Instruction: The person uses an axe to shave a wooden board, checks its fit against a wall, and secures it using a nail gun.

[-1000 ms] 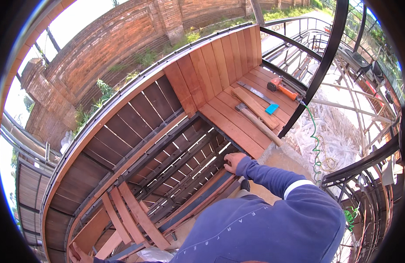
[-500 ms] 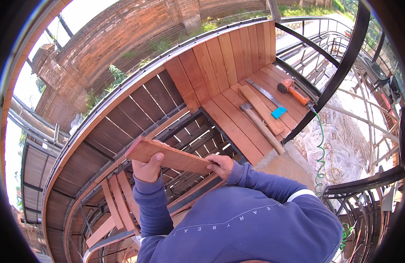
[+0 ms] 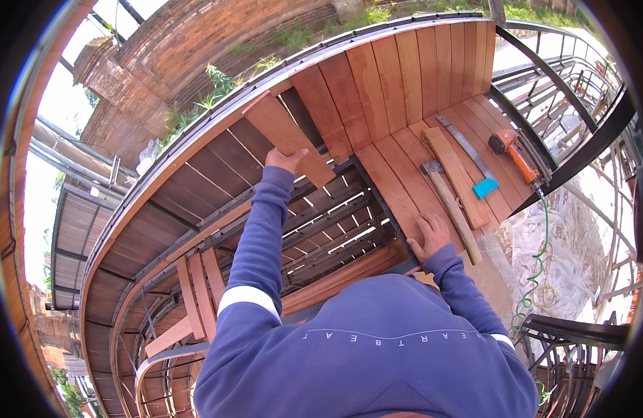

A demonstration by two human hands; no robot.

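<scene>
My left hand [image 3: 287, 161] grips the lower part of a reddish-brown wooden plank [image 3: 273, 127]. The plank stands tilted against the bench's curved backrest frame, a narrow gap away from the fitted back slats [image 3: 339, 90]. On the slatted seat [image 3: 388, 184] rests my right hand [image 3: 431, 235], fingers spread and holding nothing. Just beside it lies a hammer [image 3: 450, 205] with a wooden handle. A loose wooden board [image 3: 450, 167] and a try square [image 3: 468, 150] with a blue handle lie past the hammer. Farther right is an orange nail gun [image 3: 518, 161].
Dark open framing [image 3: 328, 226] with gaps lies below my left arm. Several loose slats [image 3: 196, 285] lean at the lower left. A green coiled air hose [image 3: 537, 272] hangs from the nail gun over plastic sheeting [image 3: 565, 244]. A black metal post [image 3: 600, 146] curves at the right.
My left hand has moved up and away with the plank, turning it from crosswise to upright against the backrest. My right hand has let go of it and come down on the seat.
</scene>
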